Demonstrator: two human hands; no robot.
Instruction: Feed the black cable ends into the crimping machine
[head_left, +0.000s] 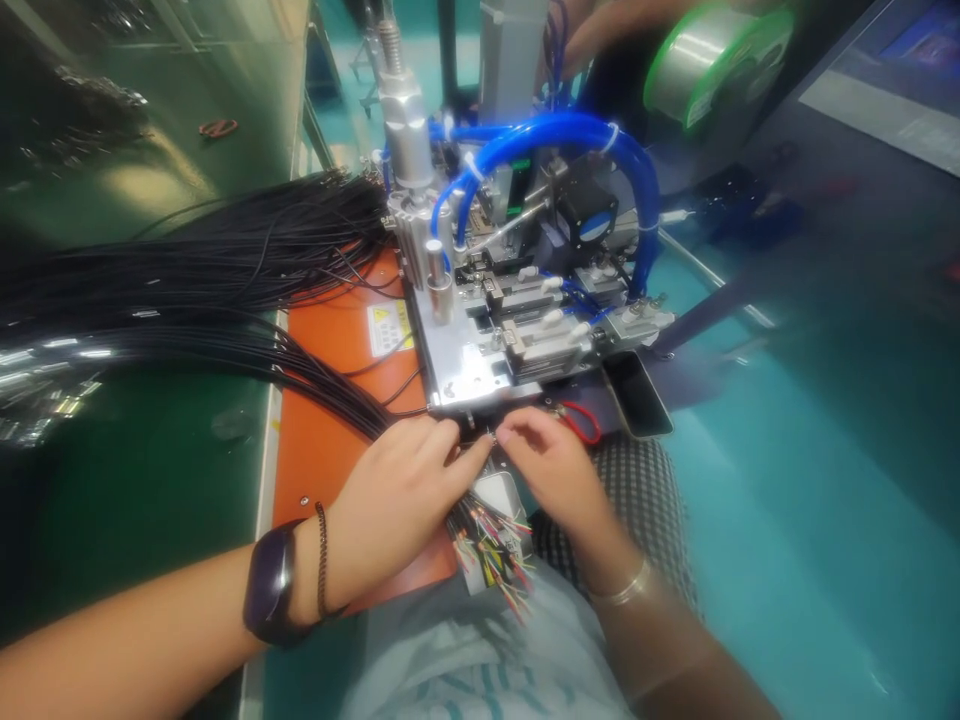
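My left hand (409, 470) is closed over a bundle of black cables (337, 385) at the front of the machine. Below its palm the cable ends (491, 550) fan out, with thin coloured wires bared. My right hand (555, 465) has thumb and forefinger pinched together close to my left fingertips. Whatever small thing sits between those fingertips is too small to make out. Just beyond both hands stands the metal bench machine (469, 365), with cylinders, clamps and thick blue air hoses (559, 130).
A large heap of black cables (187, 250) spreads left across the orange base plate (315, 470). On the right are a dark phone-like tray (637, 395), a red loop (581, 422) and a green-rimmed wire spool (705, 65). Another person's hand (607, 35) shows behind the machine.
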